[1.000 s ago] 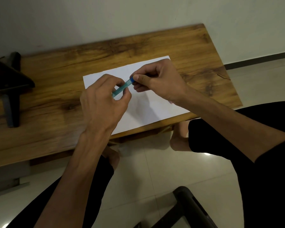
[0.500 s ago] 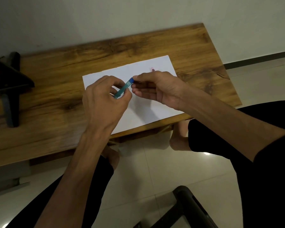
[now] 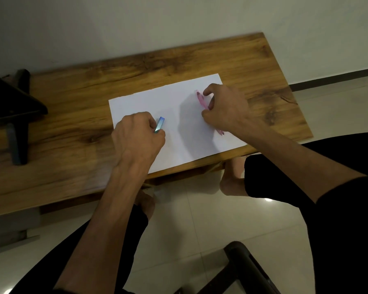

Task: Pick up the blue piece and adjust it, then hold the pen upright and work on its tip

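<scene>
Two pens over one sheet of paper

The left hand (image 3: 138,134) grips a blue pen (image 3: 159,124) above the white paper (image 3: 179,145) on the table (image 3: 72,124); the right hand (image 3: 225,109) curls round a pink pen (image 3: 201,99) lying at the paper's right. The paper looks unmarked, so any writing seems not yet begun.

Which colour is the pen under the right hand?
Pink, in the head view: the pen lies on white paper.
</scene>
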